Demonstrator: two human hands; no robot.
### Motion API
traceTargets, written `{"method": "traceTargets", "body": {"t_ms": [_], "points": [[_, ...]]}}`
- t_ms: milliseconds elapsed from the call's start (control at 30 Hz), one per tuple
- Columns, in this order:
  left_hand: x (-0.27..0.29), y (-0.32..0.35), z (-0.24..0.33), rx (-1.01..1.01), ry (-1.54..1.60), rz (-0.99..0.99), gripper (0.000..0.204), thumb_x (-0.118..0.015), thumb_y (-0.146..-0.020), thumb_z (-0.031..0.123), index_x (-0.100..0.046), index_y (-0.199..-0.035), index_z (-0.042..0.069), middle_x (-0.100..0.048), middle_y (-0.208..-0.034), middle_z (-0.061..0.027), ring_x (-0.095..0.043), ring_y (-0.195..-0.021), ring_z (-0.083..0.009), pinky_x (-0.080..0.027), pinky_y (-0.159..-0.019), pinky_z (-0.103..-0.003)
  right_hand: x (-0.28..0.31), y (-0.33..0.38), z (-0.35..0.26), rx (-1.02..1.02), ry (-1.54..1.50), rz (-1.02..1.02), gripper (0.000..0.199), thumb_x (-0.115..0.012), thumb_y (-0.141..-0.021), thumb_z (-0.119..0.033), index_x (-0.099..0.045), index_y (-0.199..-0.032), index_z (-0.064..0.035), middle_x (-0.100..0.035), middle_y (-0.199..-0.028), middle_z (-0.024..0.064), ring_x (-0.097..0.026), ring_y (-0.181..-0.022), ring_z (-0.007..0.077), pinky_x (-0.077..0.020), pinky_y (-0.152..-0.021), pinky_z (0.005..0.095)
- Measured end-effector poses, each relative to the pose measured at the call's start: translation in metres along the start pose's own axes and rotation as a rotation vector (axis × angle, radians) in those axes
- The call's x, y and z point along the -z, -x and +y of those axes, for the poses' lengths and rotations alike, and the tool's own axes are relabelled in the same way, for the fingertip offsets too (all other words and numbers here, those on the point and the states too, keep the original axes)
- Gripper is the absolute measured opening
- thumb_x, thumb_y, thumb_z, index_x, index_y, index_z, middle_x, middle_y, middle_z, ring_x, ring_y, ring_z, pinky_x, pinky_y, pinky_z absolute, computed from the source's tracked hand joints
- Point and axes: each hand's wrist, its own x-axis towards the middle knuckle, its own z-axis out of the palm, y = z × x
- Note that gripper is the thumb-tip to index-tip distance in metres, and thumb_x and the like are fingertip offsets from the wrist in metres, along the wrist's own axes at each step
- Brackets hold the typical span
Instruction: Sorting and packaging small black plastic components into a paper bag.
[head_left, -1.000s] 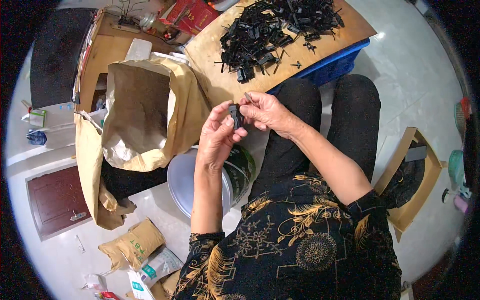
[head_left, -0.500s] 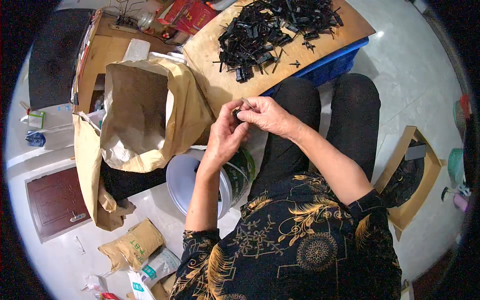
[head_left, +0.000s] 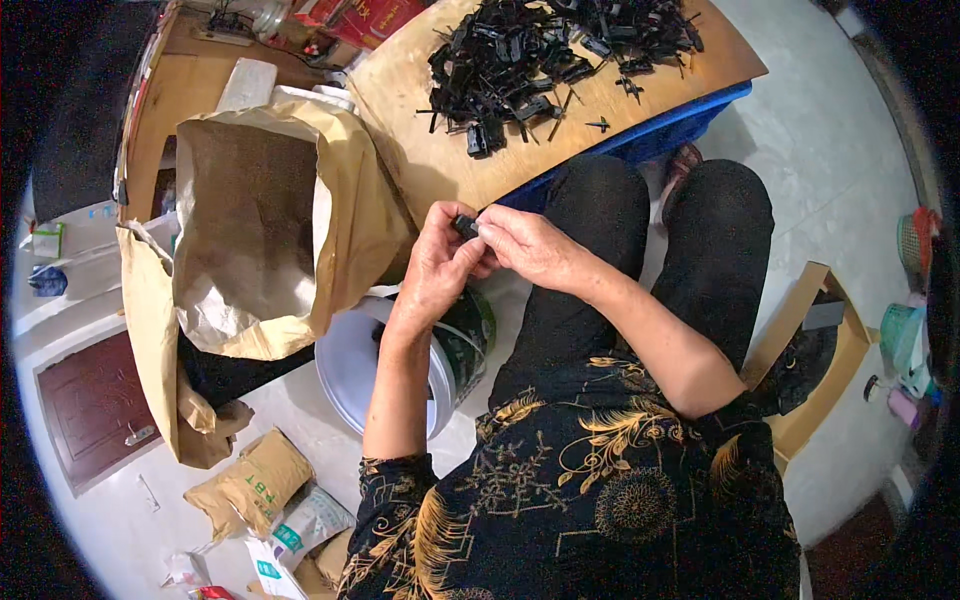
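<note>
Pinching a black plastic part [head_left: 465, 227], the left grip [head_left: 440, 268] was closed; the right grip [head_left: 542, 248] touched it, hold unclear. Between them it had become more visible, probably mid-work.

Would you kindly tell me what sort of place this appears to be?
Probably a room, perhaps in a home, used as a workspace: a heap of black parts on a wooden board, a large paper sack and a bucket beside it.
</note>
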Motion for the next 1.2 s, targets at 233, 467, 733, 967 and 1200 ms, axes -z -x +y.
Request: {"method": "traceTargets", "body": {"t_ms": [233, 467, 733, 967, 1200], "points": [[-0.002, -0.004, 0.001, -0.086, -0.473, 0.149, 0.025, -0.054, -0.080, -0.002, -0.041, -0.101, 0.003, -0.052, -0.065, -0.0075, -0.051, -0.056, -0.0119, -0.043, -0.052, -0.026, -0.004, -0.007, 0.003, -0.016, 0.073, 0.075, 0.019, -0.042, -0.091, -0.017, -0.047, -0.083, -0.0007, -0.045, -0.059, 0.0064, -0.044, -0.053, 0.0137, -0.0387, -0.051, 0.0294], [-0.001, -0.016, -0.013, -0.260, -0.593, 0.228, 0.027, -0.055, -0.077, -0.002, -0.042, -0.099, 0.002, -0.049, -0.067, -0.0146, -0.050, -0.054, -0.0205, -0.042, -0.052, -0.030, -0.012, -0.013, 0.011, -0.017, 0.145, 0.208, 0.017, -0.043, -0.091, -0.015, -0.046, -0.083, -0.0004, -0.045, -0.058, 0.0100, -0.047, -0.052, 0.0155, -0.0389, -0.050, 0.0310], [-0.001, -0.085, -0.012, -0.094, -0.043, 0.212, 0.015, -0.050, -0.089, 0.016, -0.043, -0.084, 0.003, -0.051, -0.063, -0.0052, -0.051, -0.054, -0.0093, -0.043, -0.048, -0.024, -0.010, -0.020, 0.022, -0.074, -0.260, 0.431, 0.018, -0.043, -0.093, -0.017, -0.043, -0.104, -0.0023, -0.039, -0.062, -0.0037, -0.034, -0.052, 0.0040, -0.0285, -0.044, 0.0185], [-0.029, -0.139, 0.012, -0.513, -0.904, 0.275, 0.011, -0.050, -0.079, 0.010, -0.057, -0.086, 0.005, -0.055, -0.082, -0.0168, -0.056, -0.072, -0.0368, -0.045, -0.063, -0.045, -0.003, -0.016, 0.015, -0.075, -0.392, 0.485, 0.017, -0.044, -0.093, -0.019, -0.042, -0.102, -0.0049, -0.037, -0.059, -0.0044, -0.032, -0.047, 0.0022, -0.0254, -0.038, 0.0174], [-0.041, -0.162, 0.017, -0.496, -1.324, 0.163, 0.016, -0.060, -0.076, 0.019, -0.055, -0.081, 0.005, -0.061, -0.075, -0.0136, -0.061, -0.067, -0.0317, -0.048, -0.057, -0.041, 0.000, -0.016, 0.013, -0.104, -0.477, 0.540, 0.015, -0.044, -0.093, -0.022, -0.044, -0.097, -0.0074, -0.036, -0.057, -0.0051, -0.030, -0.044, 0.0020, -0.0237, -0.037, 0.0176]]}}
